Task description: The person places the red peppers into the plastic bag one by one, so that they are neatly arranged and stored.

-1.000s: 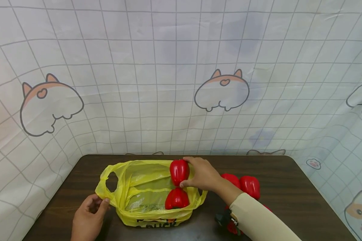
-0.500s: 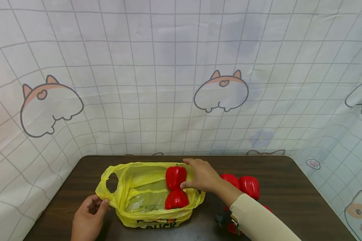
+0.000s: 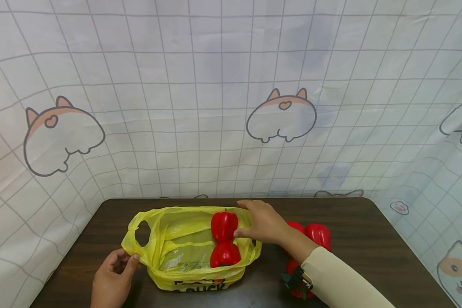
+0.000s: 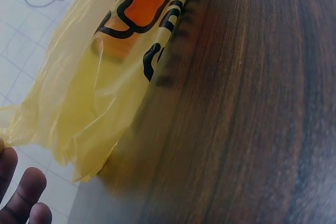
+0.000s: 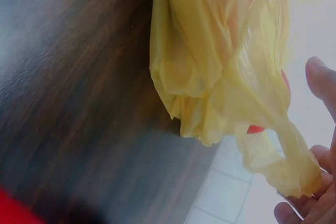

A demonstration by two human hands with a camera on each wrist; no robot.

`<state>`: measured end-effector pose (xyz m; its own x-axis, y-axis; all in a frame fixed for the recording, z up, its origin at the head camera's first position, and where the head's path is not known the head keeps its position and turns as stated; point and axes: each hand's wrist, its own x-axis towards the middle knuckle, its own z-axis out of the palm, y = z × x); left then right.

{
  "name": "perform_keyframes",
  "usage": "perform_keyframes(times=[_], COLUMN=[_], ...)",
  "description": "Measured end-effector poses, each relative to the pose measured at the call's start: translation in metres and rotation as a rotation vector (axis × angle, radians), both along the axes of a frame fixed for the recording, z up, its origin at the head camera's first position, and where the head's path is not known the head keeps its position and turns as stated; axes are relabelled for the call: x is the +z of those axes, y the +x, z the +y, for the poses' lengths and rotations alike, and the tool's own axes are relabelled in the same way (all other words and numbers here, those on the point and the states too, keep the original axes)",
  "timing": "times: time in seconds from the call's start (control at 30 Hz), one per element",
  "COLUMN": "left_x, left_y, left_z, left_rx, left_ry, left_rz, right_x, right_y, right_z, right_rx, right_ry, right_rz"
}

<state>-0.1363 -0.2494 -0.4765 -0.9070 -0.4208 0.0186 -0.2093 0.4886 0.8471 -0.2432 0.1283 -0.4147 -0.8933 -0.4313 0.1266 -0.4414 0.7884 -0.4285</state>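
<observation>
A yellow plastic bag [image 3: 200, 276] lies spread on the table with its mouth facing up. Two red bell peppers sit in its right part: the far pepper [image 3: 224, 226] and the near pepper [image 3: 225, 254] touch each other. My left hand [image 3: 113, 276] pinches the bag at its left handle; the left wrist view has those fingers [image 4: 32, 184] at the frame's edge. Over the bag's right rim, my right hand [image 3: 263, 222] has thumb and fingers spread and holds nothing. In the right wrist view, the bag's right handle [image 5: 302, 177] hangs against its lower fingers.
More red bell peppers [image 3: 318, 236] lie on the dark wooden table [image 3: 362, 239] at the right, partly hidden behind my right forearm. A black device [image 3: 292, 280] is strapped at the right wrist. Behind the table's far edge hangs a white grid-patterned cloth [image 3: 200, 141].
My right hand lowered a red bell pepper into the bag behind the other one, then let go and drew back slightly right. The left hand has stayed at the handle.
</observation>
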Motion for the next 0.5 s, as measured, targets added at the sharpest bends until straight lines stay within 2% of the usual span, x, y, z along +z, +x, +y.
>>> perform_keyframes(times=[0.27,0.5], left_x=[0.001,0.001], left_y=[0.000,-0.001], left_z=[-0.001,0.000], left_rx=[-0.010,0.006], left_ry=[0.003,0.008], left_rz=[0.022,0.020], right_x=[0.004,0.009], right_y=[0.008,0.017], right_z=[0.014,0.025], right_rx=[0.043,0.028], right_ry=[0.009,0.008], right_rz=[0.021,0.010])
